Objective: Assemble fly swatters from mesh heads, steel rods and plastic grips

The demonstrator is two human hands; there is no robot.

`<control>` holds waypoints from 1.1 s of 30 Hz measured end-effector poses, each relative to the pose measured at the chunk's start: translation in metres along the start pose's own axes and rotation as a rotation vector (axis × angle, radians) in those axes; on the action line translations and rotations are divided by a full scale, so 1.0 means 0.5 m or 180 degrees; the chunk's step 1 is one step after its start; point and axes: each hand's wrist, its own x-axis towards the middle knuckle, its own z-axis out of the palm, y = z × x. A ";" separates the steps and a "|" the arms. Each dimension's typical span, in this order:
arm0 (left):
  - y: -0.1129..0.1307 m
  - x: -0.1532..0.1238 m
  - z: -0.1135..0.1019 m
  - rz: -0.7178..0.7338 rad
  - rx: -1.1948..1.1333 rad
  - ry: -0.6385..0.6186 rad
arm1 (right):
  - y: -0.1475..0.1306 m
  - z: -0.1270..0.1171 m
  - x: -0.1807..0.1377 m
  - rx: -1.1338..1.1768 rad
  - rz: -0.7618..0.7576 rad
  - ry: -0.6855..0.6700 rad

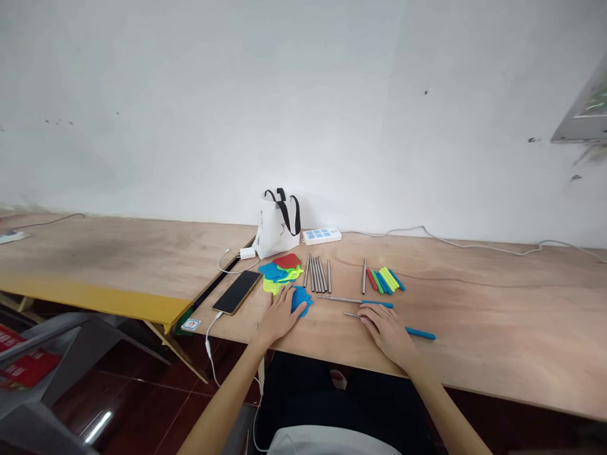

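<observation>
My left hand [281, 316] lies on the table with its thumb over the edge of a blue mesh flyswatter head [301, 299] and its fingers stretched out. Just beyond is a loose pile of red, blue and yellow-green swatter heads [279, 272]. My right hand [386, 328] rests flat across a thin metal rod with a blue handle [422, 333], partly hiding it. A second blue-handled rod [339, 299] lies just beyond my right fingertips. Several metal tubes [317, 275] stand in a row behind, lying side by side. Coloured handle sleeves [386, 280] lie next to a single tube [364, 276].
A phone [237, 292] on a white cable lies at the left, near a charger plug [247, 253]. Behind are a white bag [277, 227] with black straps and a power strip [322, 236]. A gap separates this table from the yellow-edged one [118, 259].
</observation>
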 end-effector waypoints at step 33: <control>0.061 -0.003 -0.047 0.0431 -0.0098 -0.0424 | -0.005 -0.008 0.002 -0.0060 0.0000 0.0030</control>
